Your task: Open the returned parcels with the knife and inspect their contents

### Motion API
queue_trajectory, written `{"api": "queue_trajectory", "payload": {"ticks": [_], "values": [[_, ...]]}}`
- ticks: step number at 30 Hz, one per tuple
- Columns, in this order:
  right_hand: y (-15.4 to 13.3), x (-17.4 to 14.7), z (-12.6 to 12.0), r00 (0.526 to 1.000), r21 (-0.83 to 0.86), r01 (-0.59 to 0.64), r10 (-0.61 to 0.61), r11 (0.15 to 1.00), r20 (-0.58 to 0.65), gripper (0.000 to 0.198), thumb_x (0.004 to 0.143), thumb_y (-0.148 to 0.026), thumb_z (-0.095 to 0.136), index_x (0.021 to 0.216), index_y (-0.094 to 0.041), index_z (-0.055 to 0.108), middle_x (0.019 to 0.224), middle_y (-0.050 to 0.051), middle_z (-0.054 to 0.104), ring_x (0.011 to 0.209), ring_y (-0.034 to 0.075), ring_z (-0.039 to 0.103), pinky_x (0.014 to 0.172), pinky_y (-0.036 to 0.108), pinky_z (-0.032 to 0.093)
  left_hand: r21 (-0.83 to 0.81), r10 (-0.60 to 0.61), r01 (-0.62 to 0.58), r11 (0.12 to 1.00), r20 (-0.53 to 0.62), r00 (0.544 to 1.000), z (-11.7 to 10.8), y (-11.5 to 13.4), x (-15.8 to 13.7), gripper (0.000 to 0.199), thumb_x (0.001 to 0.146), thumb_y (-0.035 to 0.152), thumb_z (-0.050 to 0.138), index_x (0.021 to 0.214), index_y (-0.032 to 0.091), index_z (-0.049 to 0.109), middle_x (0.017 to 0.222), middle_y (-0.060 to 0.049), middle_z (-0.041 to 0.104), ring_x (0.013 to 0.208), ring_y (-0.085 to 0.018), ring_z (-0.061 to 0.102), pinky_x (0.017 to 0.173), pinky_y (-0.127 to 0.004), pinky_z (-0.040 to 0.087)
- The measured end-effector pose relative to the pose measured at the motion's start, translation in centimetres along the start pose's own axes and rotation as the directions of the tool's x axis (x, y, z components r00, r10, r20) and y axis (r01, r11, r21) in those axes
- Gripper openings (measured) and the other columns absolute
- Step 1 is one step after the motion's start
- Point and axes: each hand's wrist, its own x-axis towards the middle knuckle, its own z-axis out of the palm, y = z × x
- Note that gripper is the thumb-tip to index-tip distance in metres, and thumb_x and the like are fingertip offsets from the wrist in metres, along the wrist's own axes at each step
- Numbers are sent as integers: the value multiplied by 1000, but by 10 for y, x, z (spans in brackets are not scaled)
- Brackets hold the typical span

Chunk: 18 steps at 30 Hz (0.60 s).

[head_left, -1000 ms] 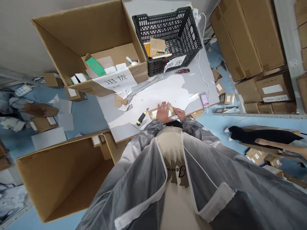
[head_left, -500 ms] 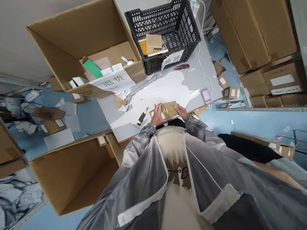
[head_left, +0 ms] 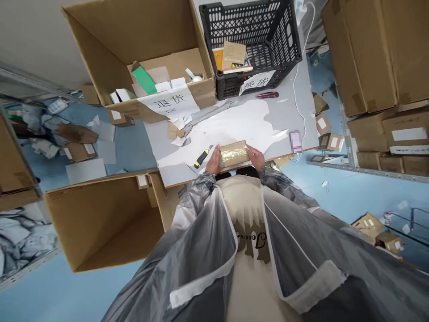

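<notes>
A small cardboard box (head_left: 233,154) with shiny clear tape across it is held between my two hands, at the table's near edge. My left hand (head_left: 213,160) grips its left end. At the other end my right hand (head_left: 256,158) holds it, thumb toward the top. Just left of my left hand, a yellow-and-black utility knife (head_left: 202,157) lies on the table. Torn cardboard scraps (head_left: 176,130) rest farther left.
A large open carton (head_left: 140,107) with a paper sign and a black plastic crate (head_left: 231,87) stand at the back. A red-and-black knife (head_left: 267,95) and a phone (head_left: 295,141) lie to the right. Another open carton (head_left: 100,223) sits on the left.
The box has been turned in my hands, so its taped face now shows more fully. My view has shifted, and the person's leg and arm at the right are out of sight.
</notes>
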Motion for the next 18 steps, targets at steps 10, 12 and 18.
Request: {"api": "queue_trajectory", "payload": {"ticks": [10, 12, 18], "values": [[10, 4, -29, 932, 124, -293, 255, 948, 256, 96, 106, -90, 66, 188, -41, 66, 198, -4, 54, 188, 37, 48, 149, 61, 50, 181, -572, 594, 784, -161, 804, -19, -27, -1, 43, 106, 39, 84, 140, 16, 71, 156, -32, 70, 153, -48, 57, 136, -65, 41], [12, 3, -33, 928, 85, -294, 262, 952, 265, 94, 108, -92, 61, 187, -42, 67, 198, -2, 55, 187, 38, 50, 145, 62, 54, 57, -585, 608, 792, -215, 782, -19, -30, -1, 33, 102, 34, 85, 127, 19, 70, 145, -30, 74, 150, -47, 58, 136, -66, 42], [22, 8, -27, 941, -3, -259, 254, 966, 223, 93, 114, -94, 48, 184, -36, 70, 195, 4, 60, 180, 39, 56, 137, 61, 64, -504, -804, 647, 573, -193, 562, -27, -13, -3, 35, 109, 43, 85, 107, 31, 52, 100, -8, 70, 113, -33, 73, 115, -52, 60]]}}
